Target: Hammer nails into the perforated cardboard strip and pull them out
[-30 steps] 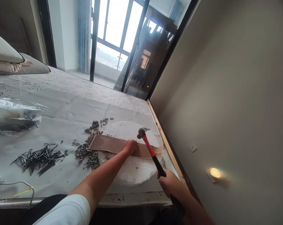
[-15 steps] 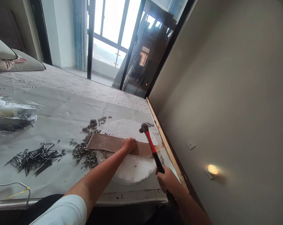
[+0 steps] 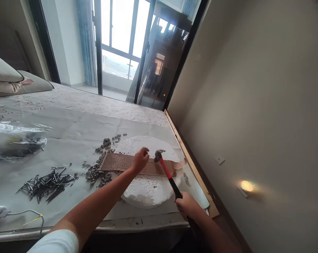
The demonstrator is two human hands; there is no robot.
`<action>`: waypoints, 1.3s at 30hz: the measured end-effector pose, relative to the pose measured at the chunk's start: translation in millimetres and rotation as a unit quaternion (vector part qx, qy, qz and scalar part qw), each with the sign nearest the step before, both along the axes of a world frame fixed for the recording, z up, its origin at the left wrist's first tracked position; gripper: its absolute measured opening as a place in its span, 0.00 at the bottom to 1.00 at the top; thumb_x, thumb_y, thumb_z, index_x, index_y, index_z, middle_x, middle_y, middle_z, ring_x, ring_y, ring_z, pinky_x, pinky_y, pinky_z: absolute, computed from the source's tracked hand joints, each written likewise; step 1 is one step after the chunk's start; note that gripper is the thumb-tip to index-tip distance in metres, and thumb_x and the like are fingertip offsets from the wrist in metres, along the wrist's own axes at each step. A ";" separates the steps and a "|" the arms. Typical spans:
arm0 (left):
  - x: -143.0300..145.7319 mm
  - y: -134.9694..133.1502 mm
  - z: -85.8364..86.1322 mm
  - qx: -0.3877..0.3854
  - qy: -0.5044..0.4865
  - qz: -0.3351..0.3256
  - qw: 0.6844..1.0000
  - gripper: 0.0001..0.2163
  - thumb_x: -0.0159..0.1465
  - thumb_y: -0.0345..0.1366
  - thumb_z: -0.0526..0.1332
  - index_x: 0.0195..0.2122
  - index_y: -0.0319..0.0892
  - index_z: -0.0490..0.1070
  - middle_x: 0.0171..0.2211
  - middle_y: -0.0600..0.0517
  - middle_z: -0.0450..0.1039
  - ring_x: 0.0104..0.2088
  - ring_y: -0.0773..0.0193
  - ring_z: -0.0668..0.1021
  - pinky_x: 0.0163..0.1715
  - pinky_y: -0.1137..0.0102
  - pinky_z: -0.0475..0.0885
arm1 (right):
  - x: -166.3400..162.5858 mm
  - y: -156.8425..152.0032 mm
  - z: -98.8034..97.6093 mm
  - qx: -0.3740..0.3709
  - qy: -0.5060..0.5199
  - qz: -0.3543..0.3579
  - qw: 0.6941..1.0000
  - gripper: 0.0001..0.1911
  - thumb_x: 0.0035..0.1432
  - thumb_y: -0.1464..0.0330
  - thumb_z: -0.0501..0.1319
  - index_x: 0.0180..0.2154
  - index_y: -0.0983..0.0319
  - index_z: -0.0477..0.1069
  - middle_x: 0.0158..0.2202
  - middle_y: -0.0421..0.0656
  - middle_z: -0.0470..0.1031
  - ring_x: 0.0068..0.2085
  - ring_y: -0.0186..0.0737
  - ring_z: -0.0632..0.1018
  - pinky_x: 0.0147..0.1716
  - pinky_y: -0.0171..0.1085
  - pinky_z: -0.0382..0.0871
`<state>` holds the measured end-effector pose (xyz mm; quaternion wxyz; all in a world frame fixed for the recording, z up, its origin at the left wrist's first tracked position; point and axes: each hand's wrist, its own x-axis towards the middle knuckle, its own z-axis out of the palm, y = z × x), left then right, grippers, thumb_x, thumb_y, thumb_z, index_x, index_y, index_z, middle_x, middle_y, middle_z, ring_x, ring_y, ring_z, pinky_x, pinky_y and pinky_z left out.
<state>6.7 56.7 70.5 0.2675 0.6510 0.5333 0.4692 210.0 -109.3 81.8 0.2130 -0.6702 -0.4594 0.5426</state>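
My right hand point(image 3: 187, 205) is wrapped round the black grip of a claw hammer point(image 3: 169, 176). The hammer's metal head is over the right part of a brown perforated strip point(image 3: 119, 162), and I cannot tell if it touches. Rows of small holes cover the strip's left half. My left hand point(image 3: 141, 160) is just above the middle of the strip, thumb and fingers pinched together. Whatever is in that pinch, if anything, is too small to make out. Under the strip is a round white foam slab point(image 3: 148, 193) with a pitted surface.
Grey rubble point(image 3: 94, 172) lies by the slab's left edge. Farther left are a heap of dark nails point(image 3: 46, 184) and a clear plastic bag point(image 3: 16, 140). A wooden edge strip point(image 3: 186, 151) runs along the wall. A white cable point(image 3: 27, 212) lies at front left.
My left hand has risen from the strip and shifted slightly left and away from me. The hammer head has moved left and down, closer to the strip. The view has shifted slightly.
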 end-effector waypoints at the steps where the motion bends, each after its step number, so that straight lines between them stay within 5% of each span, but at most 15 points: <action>1: -5.6 -8.5 4.2 -0.002 -0.022 -0.003 1.000 0.10 0.51 0.27 0.51 0.33 0.41 0.67 0.23 0.55 0.66 0.25 0.68 0.68 0.28 0.73 0.62 | 0.2 0.2 -5.3 0.000 0.005 0.000 1.000 0.07 0.39 0.72 0.50 0.26 0.59 0.53 0.10 0.28 0.49 0.10 0.27 0.52 0.09 0.29 0.48; 5: -31.8 -51.2 9.4 -0.037 -0.130 -0.038 0.990 0.07 0.49 0.29 0.52 0.29 0.41 0.67 0.25 0.54 0.67 0.25 0.68 0.68 0.27 0.73 0.63 | 5.3 0.8 -15.1 0.037 0.036 -0.001 0.999 0.05 0.41 0.71 0.49 0.26 0.58 0.53 0.11 0.28 0.48 0.11 0.27 0.51 0.09 0.29 0.47; 8: -50.8 -78.0 5.2 -0.109 -0.285 -0.055 0.951 0.07 0.47 0.29 0.52 0.27 0.40 0.66 0.21 0.55 0.64 0.22 0.70 0.66 0.23 0.74 0.61 | 5.1 -0.7 -10.7 0.055 0.043 0.018 0.997 0.04 0.43 0.71 0.49 0.27 0.58 0.54 0.12 0.28 0.48 0.11 0.27 0.51 0.10 0.29 0.48; 12: -71.1 -96.1 0.5 -0.225 -0.533 -0.097 0.810 0.07 0.43 0.25 0.53 0.24 0.40 0.63 0.20 0.57 0.60 0.19 0.73 0.63 0.19 0.77 0.59 | -1.0 -8.4 -8.8 0.103 -0.068 0.052 0.991 0.03 0.43 0.73 0.49 0.24 0.59 0.56 0.13 0.31 0.52 0.14 0.29 0.57 0.15 0.31 0.50; 15: -86.5 -101.5 1.7 -0.275 -0.634 -0.155 0.706 0.06 0.43 0.23 0.53 0.22 0.39 0.61 0.19 0.57 0.56 0.18 0.75 0.61 0.16 0.79 0.57 | 3.1 -17.2 -11.6 0.201 -0.201 0.114 0.952 0.04 0.43 0.75 0.50 0.23 0.61 0.59 0.18 0.37 0.61 0.22 0.32 0.65 0.22 0.32 0.53; 18: -105.2 -103.9 6.4 -0.268 -0.681 -0.164 0.661 0.06 0.44 0.23 0.52 0.21 0.40 0.60 0.19 0.56 0.54 0.18 0.74 0.60 0.14 0.79 0.57 | 14.4 -23.1 -9.0 0.246 -0.334 0.185 0.891 0.07 0.44 0.77 0.52 0.27 0.63 0.65 0.22 0.41 0.68 0.26 0.36 0.69 0.25 0.33 0.52; 22: -128.6 -103.9 14.7 -0.224 -0.711 -0.126 0.655 0.05 0.48 0.24 0.52 0.22 0.41 0.58 0.20 0.56 0.54 0.18 0.73 0.60 0.15 0.78 0.59 | 17.5 -22.2 3.3 0.257 -0.464 0.280 0.800 0.13 0.46 0.76 0.54 0.36 0.63 0.68 0.28 0.46 0.74 0.29 0.42 0.74 0.25 0.35 0.51; 26: -142.4 -103.2 22.7 -0.190 -0.705 -0.107 0.675 0.02 0.51 0.27 0.52 0.24 0.40 0.60 0.20 0.56 0.55 0.19 0.72 0.62 0.15 0.78 0.60 | -6.0 -22.9 3.7 0.250 -0.494 0.354 0.753 0.13 0.49 0.77 0.53 0.38 0.63 0.68 0.32 0.49 0.76 0.32 0.44 0.76 0.28 0.36 0.55; 31: -152.1 -103.9 26.4 -0.182 -0.676 -0.111 0.706 0.02 0.50 0.28 0.53 0.23 0.40 0.61 0.20 0.55 0.56 0.20 0.72 0.63 0.17 0.78 0.61 | -52.2 -35.1 -27.6 0.249 -0.475 0.421 0.732 0.15 0.50 0.78 0.52 0.40 0.64 0.68 0.33 0.50 0.76 0.33 0.45 0.77 0.29 0.35 0.59; 39: -160.8 -103.8 18.9 -0.182 -0.651 -0.103 0.730 0.01 0.49 0.29 0.53 0.23 0.40 0.62 0.19 0.56 0.57 0.20 0.72 0.63 0.18 0.77 0.60 | -93.3 -32.0 -79.1 0.245 -0.471 0.407 0.744 0.16 0.53 0.80 0.51 0.43 0.66 0.68 0.35 0.52 0.76 0.35 0.48 0.78 0.31 0.37 0.65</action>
